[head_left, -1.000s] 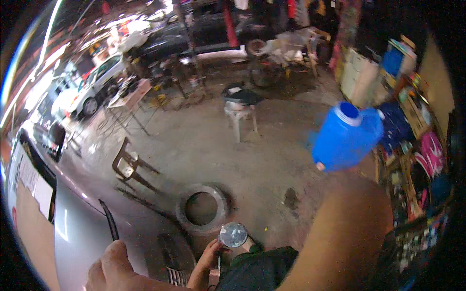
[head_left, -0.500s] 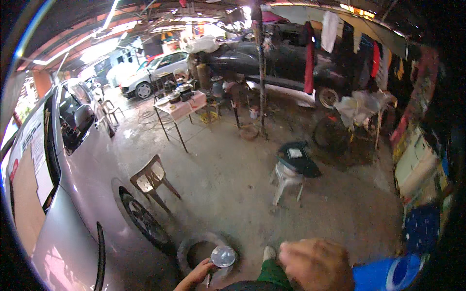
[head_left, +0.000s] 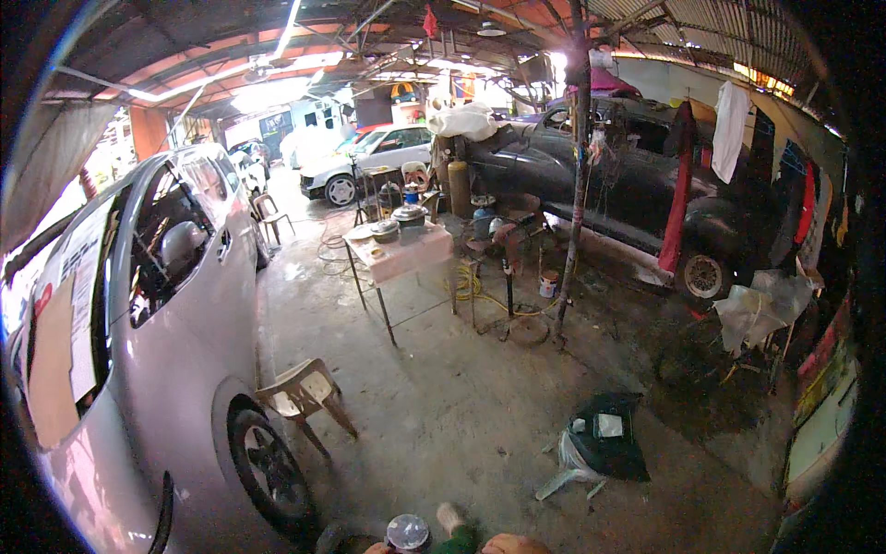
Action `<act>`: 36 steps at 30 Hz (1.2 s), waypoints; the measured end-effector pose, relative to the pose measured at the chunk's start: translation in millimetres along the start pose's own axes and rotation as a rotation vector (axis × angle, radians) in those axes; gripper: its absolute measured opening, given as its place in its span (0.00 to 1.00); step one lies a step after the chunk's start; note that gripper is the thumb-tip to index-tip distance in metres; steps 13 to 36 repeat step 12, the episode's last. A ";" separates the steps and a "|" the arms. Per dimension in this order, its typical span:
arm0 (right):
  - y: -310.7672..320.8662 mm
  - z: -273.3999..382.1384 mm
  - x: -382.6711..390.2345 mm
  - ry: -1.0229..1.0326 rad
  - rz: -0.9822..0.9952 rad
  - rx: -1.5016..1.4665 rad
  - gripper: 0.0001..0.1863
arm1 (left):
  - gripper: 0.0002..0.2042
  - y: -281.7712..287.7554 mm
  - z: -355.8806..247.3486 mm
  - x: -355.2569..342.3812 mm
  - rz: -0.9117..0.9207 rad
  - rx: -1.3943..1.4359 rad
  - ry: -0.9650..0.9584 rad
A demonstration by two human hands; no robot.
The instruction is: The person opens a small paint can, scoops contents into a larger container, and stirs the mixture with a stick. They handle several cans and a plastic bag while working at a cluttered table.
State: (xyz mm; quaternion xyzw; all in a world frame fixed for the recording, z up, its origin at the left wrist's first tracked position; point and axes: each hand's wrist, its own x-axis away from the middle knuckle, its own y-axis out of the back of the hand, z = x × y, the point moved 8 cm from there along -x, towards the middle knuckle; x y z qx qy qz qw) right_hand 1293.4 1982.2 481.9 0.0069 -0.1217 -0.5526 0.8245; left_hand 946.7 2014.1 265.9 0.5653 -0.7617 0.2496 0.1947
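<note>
At the bottom edge, my left hand (head_left: pixel 378 548) shows only a small part beside a round, shiny, silver-grey disc-shaped thing (head_left: pixel 407 532). Its fingers are at the disc's near left rim, closed on it; the exact kind of thing cannot be made out. My right hand (head_left: pixel 515 543) is a rounded shape at the lower edge, right of my green-clad leg (head_left: pixel 458 539). Its fingers are cut off by the frame, so whether it holds anything is hidden. Part of a tyre (head_left: pixel 330 539) lies on the floor left of the disc.
A silver car (head_left: pixel 185 369) lines the left side, with a brown plastic chair (head_left: pixel 309 392) by its front wheel. Ahead right stands a white stool (head_left: pixel 574 462) bearing a dark cloth or bag (head_left: pixel 616 452). Farther off are a table with pots (head_left: pixel 415 254), a post (head_left: pixel 574 212) and a black car (head_left: pixel 628 175).
My view has tilted up and turned left, so both hands now sit at the lower edge. My right hand, raised and blurred before, appears lower; the disc stays by my left hand.
</note>
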 end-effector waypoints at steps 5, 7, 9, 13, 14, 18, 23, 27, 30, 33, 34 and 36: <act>83.4 -73.2 -134.5 -0.369 0.004 -0.150 0.22 | 0.23 8.2 -81.1 -116.6 -0.039 0.049 -0.011; 116.5 -90.3 -184.1 -0.469 -0.013 -0.175 0.24 | 0.23 18.0 -118.7 -163.7 -0.037 0.061 -0.029; 142.8 -100.6 -230.8 -0.535 -0.027 -0.190 0.26 | 0.23 27.8 -159.6 -207.5 -0.026 0.069 -0.064; 169.3 -99.6 -292.2 -0.578 -0.043 -0.189 0.28 | 0.23 48.5 -215.9 -270.8 0.003 0.065 -0.145; 169.3 -99.6 -292.2 -0.578 -0.043 -0.189 0.28 | 0.23 48.5 -215.9 -270.8 0.003 0.065 -0.145; 169.3 -99.6 -292.2 -0.578 -0.043 -0.189 0.28 | 0.23 48.5 -215.9 -270.8 0.003 0.065 -0.145; 169.3 -99.6 -292.2 -0.578 -0.043 -0.189 0.28 | 0.23 48.5 -215.9 -270.8 0.003 0.065 -0.145; 169.3 -99.6 -292.2 -0.578 -0.043 -0.189 0.28 | 0.23 48.5 -215.9 -270.8 0.003 0.065 -0.145; 169.3 -99.6 -292.2 -0.578 -0.043 -0.189 0.28 | 0.23 48.5 -215.9 -270.8 0.003 0.065 -0.145; 169.3 -99.6 -292.2 -0.578 -0.043 -0.189 0.28 | 0.23 48.5 -215.9 -270.8 0.003 0.065 -0.145; 169.3 -99.6 -292.2 -0.578 -0.043 -0.189 0.28 | 0.23 48.5 -215.9 -270.8 0.003 0.065 -0.145; 169.3 -99.6 -292.2 -0.578 -0.043 -0.189 0.28 | 0.23 48.5 -215.9 -270.8 0.003 0.065 -0.145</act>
